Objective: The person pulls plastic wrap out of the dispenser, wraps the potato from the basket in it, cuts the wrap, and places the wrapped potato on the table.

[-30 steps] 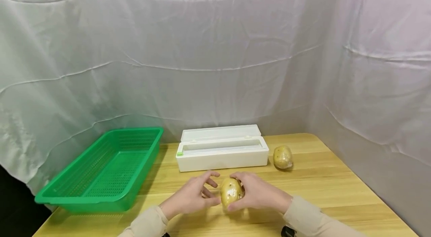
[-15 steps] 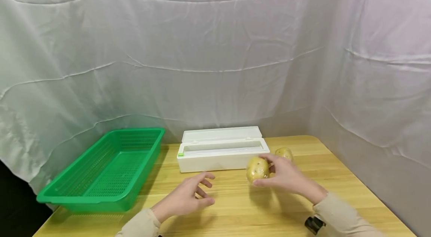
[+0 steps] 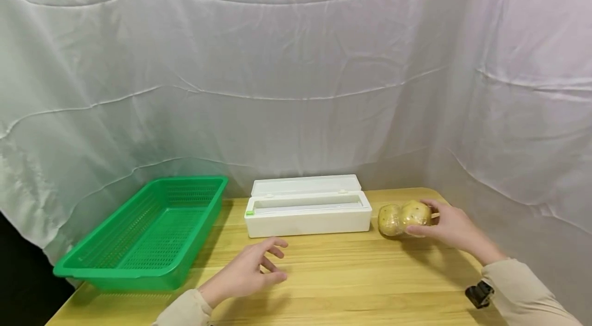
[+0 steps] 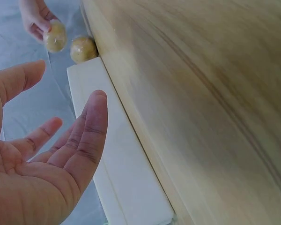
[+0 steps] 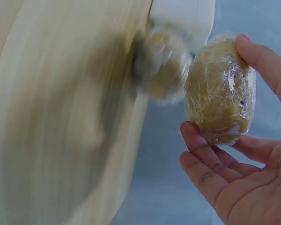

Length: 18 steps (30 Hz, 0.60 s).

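Note:
My right hand (image 3: 455, 228) grips a potato (image 3: 415, 214) wrapped in clear plastic film, thumb on one side and fingers on the other. In the right wrist view the film on this potato (image 5: 220, 91) shows wrinkles and shine. A second wrapped potato (image 3: 389, 220) sits on the table just left of it, and the two overlap in the head view. My left hand (image 3: 247, 272) hovers over the front of the table, fingers loosely bent and holding nothing. Its palm and spread fingers (image 4: 91, 126) show in the left wrist view.
A long white cling film dispenser box (image 3: 307, 221) stands at the back middle, lid raised, with a green tab (image 3: 250, 212) at its left end. On the left is a green perforated basket (image 3: 113, 284). A grey curtain (image 3: 296, 130) hangs behind the wooden table (image 3: 351, 285).
My right hand has carried the wrapped potato from the front middle to the right, beside the other potato. The left hand, earlier next to the carried potato, has drawn back slightly left.

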Motion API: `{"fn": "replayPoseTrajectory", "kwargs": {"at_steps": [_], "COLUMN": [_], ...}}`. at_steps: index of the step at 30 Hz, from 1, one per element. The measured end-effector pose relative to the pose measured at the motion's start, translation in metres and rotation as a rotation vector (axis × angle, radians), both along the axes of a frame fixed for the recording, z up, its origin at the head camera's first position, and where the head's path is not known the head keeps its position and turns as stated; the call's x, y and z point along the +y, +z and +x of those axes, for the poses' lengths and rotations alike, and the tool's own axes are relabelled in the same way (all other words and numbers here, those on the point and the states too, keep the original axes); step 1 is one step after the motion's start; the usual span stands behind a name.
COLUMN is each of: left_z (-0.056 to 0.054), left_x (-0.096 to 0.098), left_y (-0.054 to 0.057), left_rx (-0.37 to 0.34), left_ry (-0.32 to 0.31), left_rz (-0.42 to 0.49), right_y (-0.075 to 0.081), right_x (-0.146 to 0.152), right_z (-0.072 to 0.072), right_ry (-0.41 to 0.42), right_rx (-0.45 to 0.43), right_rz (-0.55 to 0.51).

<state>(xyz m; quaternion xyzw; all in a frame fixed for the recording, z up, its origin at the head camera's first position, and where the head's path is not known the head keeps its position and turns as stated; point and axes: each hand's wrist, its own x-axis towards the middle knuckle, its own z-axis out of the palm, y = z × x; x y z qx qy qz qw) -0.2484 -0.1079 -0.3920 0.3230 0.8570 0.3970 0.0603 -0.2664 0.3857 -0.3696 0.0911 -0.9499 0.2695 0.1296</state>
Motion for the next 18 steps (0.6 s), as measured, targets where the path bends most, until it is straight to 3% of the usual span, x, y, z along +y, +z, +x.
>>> {"fn": "replayPoseTrajectory", "kwargs": {"at_steps": [5,18], "left_z": [0.000,0.001], "left_x": [-0.005,-0.009], "left_y": [0.001,-0.001], "left_rx": [-0.013,0.004], "left_ry": [0.002,0.012], "left_rz": [0.009,0.025], "right_y": [-0.009,-0.027], "right_x": [0.018,0.034], "right_z": [-0.005,-0.016], "right_ry": [-0.029,0.018], "right_rx": [-0.021,-0.084], "right_rz": [0.068,0.067]}}
